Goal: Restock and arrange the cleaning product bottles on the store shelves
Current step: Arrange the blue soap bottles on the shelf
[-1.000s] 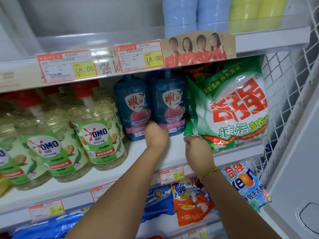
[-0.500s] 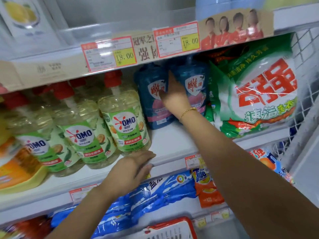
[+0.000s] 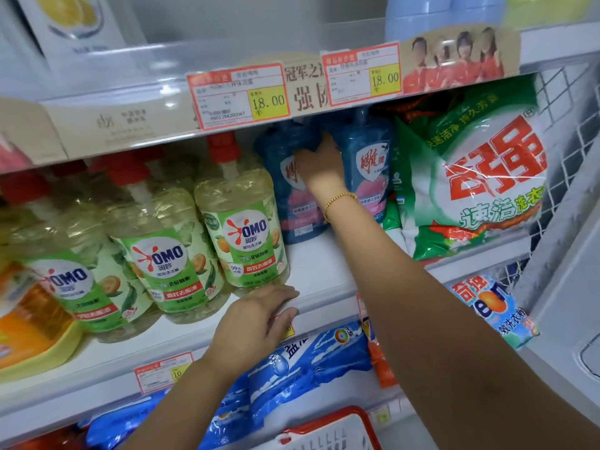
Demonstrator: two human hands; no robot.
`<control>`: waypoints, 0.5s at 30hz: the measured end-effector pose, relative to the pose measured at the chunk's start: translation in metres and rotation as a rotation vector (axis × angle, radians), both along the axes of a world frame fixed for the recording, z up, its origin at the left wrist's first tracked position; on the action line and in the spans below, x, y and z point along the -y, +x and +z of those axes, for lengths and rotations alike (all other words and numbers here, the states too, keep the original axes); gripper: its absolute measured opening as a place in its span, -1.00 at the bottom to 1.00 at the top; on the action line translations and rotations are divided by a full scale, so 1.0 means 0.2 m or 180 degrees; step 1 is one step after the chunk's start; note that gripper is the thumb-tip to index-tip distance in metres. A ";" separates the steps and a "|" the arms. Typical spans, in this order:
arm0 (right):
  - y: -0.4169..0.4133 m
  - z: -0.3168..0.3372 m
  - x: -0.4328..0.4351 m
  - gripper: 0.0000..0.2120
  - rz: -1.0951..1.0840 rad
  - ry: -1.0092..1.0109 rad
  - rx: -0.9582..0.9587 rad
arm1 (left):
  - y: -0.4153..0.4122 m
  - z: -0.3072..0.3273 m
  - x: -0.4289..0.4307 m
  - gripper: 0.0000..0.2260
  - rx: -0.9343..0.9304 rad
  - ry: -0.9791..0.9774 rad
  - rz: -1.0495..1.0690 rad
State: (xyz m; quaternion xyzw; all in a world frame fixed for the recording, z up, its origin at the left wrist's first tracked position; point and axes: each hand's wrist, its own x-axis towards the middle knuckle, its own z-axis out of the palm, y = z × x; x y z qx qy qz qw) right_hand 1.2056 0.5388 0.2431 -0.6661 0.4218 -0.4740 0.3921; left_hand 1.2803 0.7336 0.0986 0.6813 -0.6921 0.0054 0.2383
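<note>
Three clear yellow-green OMO pump bottles with red caps (image 3: 168,264) stand in a row at the left of the white middle shelf (image 3: 324,271), and nobody is touching them. Just right of the nearest one, the left hand (image 3: 259,316) has dropped away from the blue bottles to the shelf's front lip. It lies there flat, fingers loose, holding nothing. Further right, the right hand (image 3: 319,164) has left the bag's corner and pushed up between the two dark blue plastic bottles with shield labels (image 3: 370,177), which sit well back on the shelf. Its fingertips are hidden in the gap, so I cannot tell whether it grips one or only nudges. The green-and-white detergent powder bag (image 3: 470,177) leans just beside them. To my eye, the blue pair is about to be straightened or drawn forward.
</note>
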 end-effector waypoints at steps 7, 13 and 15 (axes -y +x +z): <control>-0.15 -0.17 -0.17 -0.33 -0.0324 -0.0932 -0.0095 | 0.00 0.00 0.00 -0.57 0.0005 0.0017 0.0031; -0.12 -0.01 -0.03 -0.25 -0.0202 -0.1300 -0.1136 | -0.01 0.01 0.00 -0.57 0.0020 0.0032 0.0054; -0.11 0.05 0.02 -0.30 -0.0190 -0.1250 -0.1743 | -0.01 0.01 0.00 -0.57 0.0030 0.0022 0.0052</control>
